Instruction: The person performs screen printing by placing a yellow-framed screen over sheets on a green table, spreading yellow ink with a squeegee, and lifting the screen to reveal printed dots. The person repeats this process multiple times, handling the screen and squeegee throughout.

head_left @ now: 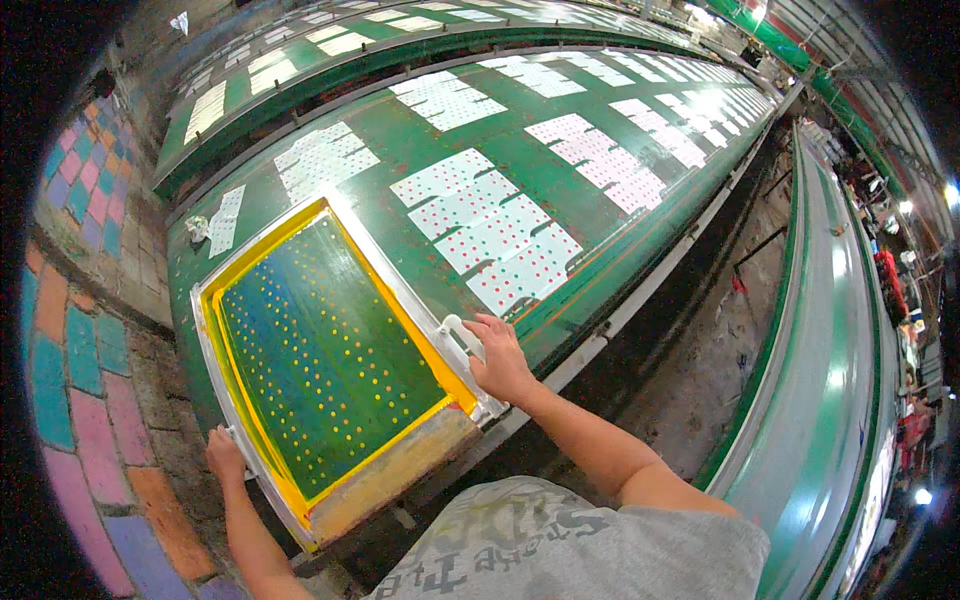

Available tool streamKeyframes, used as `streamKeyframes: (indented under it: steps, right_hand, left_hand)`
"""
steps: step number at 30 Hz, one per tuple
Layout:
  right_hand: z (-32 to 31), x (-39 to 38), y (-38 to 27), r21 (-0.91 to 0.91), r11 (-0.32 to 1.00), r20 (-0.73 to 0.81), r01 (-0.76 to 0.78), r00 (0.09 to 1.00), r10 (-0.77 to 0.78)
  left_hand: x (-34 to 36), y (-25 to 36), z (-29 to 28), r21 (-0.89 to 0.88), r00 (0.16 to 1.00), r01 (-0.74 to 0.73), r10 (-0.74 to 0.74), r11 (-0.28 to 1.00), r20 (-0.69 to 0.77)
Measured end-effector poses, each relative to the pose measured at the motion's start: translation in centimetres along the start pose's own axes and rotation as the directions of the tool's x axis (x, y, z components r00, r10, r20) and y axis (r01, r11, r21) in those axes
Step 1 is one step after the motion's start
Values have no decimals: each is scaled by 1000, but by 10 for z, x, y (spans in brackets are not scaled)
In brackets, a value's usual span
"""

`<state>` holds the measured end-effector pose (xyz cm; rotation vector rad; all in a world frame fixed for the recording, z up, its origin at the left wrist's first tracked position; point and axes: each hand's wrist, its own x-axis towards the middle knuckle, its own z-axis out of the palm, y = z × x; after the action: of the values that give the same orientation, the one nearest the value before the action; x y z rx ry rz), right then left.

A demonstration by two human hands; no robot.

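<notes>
A screen printing frame [395, 275] with white rails and yellow inner borders lies tilted across the near end of a long green table [480, 135]. Its mesh [310, 350] looks green and blue, covered with small yellow dots. My right hand [500, 360] is closed round a white handle [462, 335] on the frame's right rail. At the left rail my left hand [225, 455] grips the frame's side, its fingers partly hidden. Just beyond the frame lie white cut pieces [490, 225] printed with red and green dots.
More dotted white pieces [445, 100] run in rows down the table. A second table [340, 45] with pale pieces stands to the left, and a long shiny table [815, 400] to the right past a dark aisle [690, 370]. Coloured brick paving [90, 400] borders the left.
</notes>
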<state>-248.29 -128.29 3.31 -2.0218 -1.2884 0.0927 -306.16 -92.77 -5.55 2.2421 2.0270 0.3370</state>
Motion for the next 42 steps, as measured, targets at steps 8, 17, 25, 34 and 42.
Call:
streamKeyframes:
  steps: [8,17,25,34,42]
  right_hand:
    - [26,48,17,254,896,386,-364,888,251]
    - [-2,65,-16,328,889,361,-320,912,196]
    - [-42,106,5,284,914,314,-291,928,198]
    - [-121,170,163,255,919,262,-302,936,235]
    - [-194,188,322,288,888,243,-358,925,294]
  left_hand:
    - [-9,-19,17,-313,998,59,-66,948,-12]
    - [-14,-19,9,-471,998,57,-46,880,34]
    - [23,16,-12,-665,985,162,-79,729,153]
    - [14,236,29,-504,997,36,-65,863,-39]
    - [-62,437,47,-552,987,162,-136,818,88]
